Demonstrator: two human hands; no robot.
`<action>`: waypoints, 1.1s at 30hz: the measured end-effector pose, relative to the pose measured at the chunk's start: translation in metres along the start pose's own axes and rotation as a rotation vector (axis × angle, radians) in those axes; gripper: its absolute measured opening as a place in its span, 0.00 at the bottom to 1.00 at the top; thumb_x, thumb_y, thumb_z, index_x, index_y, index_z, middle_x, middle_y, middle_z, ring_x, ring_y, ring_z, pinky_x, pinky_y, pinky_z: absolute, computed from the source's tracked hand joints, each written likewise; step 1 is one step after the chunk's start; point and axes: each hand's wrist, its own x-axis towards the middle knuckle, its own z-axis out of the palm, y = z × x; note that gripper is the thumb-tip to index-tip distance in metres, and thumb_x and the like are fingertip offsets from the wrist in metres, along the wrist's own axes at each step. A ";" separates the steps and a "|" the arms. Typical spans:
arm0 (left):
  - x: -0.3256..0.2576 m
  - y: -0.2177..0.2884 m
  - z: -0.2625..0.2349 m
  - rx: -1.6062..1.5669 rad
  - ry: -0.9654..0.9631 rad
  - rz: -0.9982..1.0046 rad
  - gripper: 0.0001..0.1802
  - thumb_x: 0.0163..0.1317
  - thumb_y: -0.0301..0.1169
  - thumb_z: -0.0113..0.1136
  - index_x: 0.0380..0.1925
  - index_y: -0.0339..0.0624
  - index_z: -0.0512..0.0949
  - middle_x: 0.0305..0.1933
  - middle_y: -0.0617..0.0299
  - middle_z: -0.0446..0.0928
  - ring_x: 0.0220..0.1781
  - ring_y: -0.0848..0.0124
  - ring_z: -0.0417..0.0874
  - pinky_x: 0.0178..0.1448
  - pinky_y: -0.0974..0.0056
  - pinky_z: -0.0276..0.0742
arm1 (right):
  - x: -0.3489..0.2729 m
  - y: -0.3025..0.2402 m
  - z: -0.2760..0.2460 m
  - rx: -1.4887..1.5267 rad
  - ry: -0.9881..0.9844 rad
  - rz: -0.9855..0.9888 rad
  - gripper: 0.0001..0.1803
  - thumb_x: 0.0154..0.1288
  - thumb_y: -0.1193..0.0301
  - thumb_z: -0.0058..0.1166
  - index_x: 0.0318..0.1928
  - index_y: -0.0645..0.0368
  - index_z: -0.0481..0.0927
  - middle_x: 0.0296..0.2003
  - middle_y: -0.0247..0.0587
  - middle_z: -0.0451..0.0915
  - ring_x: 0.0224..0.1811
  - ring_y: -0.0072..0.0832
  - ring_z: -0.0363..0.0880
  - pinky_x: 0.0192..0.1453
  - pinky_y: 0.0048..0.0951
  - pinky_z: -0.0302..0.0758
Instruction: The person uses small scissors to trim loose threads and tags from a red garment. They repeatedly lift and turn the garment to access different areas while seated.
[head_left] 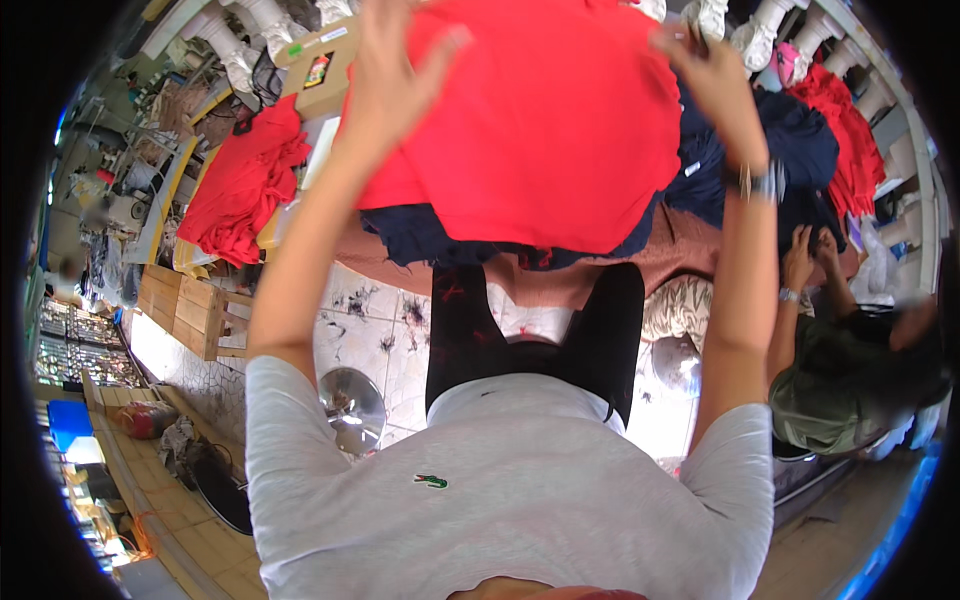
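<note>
Hands up high here: the left hand has its fingers spread flat against the top edge of a big red cotton garment, while the right hand is closed on the opposite upper corner, so the cloth hangs stretched between them, probably to get it flat and square. It hangs above a pile of dark navy clothes on a brownish cloth-covered tabletop, its lower edge just over the pile. Right wrist has a metal bracelet. Off to the left there's another heap of red garments on a yellow-edged bench, well apart from the one being held. A second person in an olive shirt sits at the right with both hands resting on the table edge. Pale wooden crates sit on the floor lower left.
</note>
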 end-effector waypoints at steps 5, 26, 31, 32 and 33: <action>-0.153 0.103 0.020 -0.165 -0.412 0.413 0.15 0.56 0.31 0.69 0.45 0.48 0.85 0.48 0.61 0.79 0.54 0.63 0.78 0.55 0.56 0.76 | -0.192 -0.018 0.047 0.632 -0.078 0.409 0.09 0.67 0.71 0.66 0.37 0.65 0.85 0.29 0.34 0.85 0.35 0.16 0.79 0.41 0.23 0.75; -0.139 0.139 0.040 -0.744 -0.543 -0.357 0.09 0.67 0.24 0.63 0.46 0.35 0.77 0.38 0.59 0.80 0.37 0.66 0.81 0.45 0.64 0.76 | -0.245 -0.076 0.082 0.746 0.187 0.255 0.12 0.60 0.80 0.68 0.45 0.62 0.84 0.41 0.30 0.76 0.26 0.08 0.63 0.27 0.14 0.57; -0.114 0.145 0.010 -1.227 -0.663 -0.761 0.15 0.70 0.24 0.60 0.54 0.35 0.73 0.42 0.61 0.79 0.44 0.72 0.82 0.54 0.65 0.79 | -0.219 -0.085 0.084 0.684 0.207 0.130 0.18 0.58 0.79 0.72 0.49 0.61 0.86 0.41 0.31 0.78 0.31 0.12 0.68 0.32 0.15 0.62; -0.115 0.147 0.007 -1.285 -0.631 -0.745 0.17 0.69 0.24 0.61 0.56 0.35 0.72 0.43 0.59 0.79 0.44 0.70 0.83 0.54 0.64 0.80 | -0.214 -0.086 0.086 0.699 0.232 0.143 0.17 0.58 0.78 0.73 0.49 0.61 0.86 0.42 0.32 0.79 0.32 0.13 0.69 0.33 0.16 0.64; -0.117 0.145 0.009 -1.205 -0.624 -0.552 0.25 0.66 0.22 0.62 0.61 0.36 0.67 0.45 0.58 0.78 0.45 0.71 0.82 0.53 0.65 0.80 | -0.208 -0.090 0.087 0.744 0.237 0.156 0.17 0.59 0.77 0.73 0.49 0.62 0.85 0.43 0.33 0.80 0.37 0.15 0.71 0.39 0.19 0.69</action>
